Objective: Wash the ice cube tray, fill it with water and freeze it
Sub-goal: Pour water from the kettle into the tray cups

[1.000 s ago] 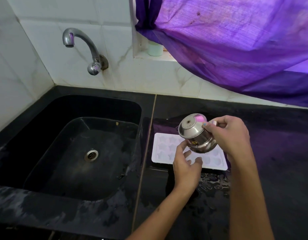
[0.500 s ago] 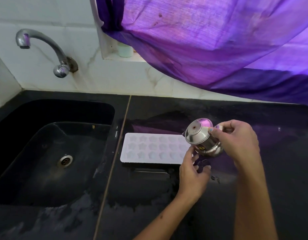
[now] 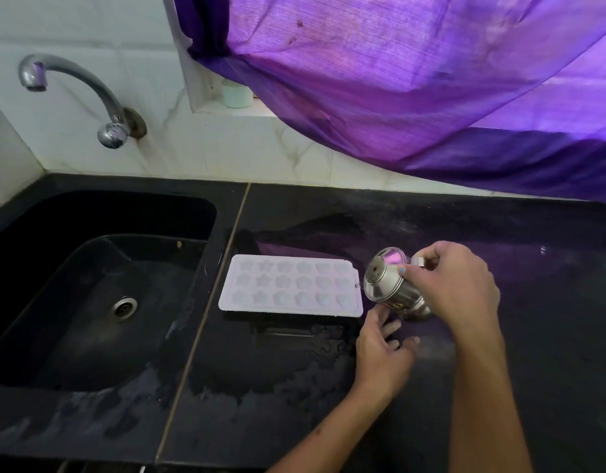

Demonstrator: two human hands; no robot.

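Nearest me the left hand [image 3: 380, 349], fingers loose and holding nothing, hovers beside the right hand [image 3: 455, 285] gripping a tilted shiny steel cup [image 3: 393, 285], whose mouth faces left toward the white star-mould ice cube tray [image 3: 289, 286] lying lengthwise on the black counter [image 3: 499, 336].

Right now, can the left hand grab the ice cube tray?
Probably yes. The left hand holds nothing and sits right by the near right corner of the ice cube tray on the black counter. Nothing lies between them; the steel jug in the right hand is tipped above that end.
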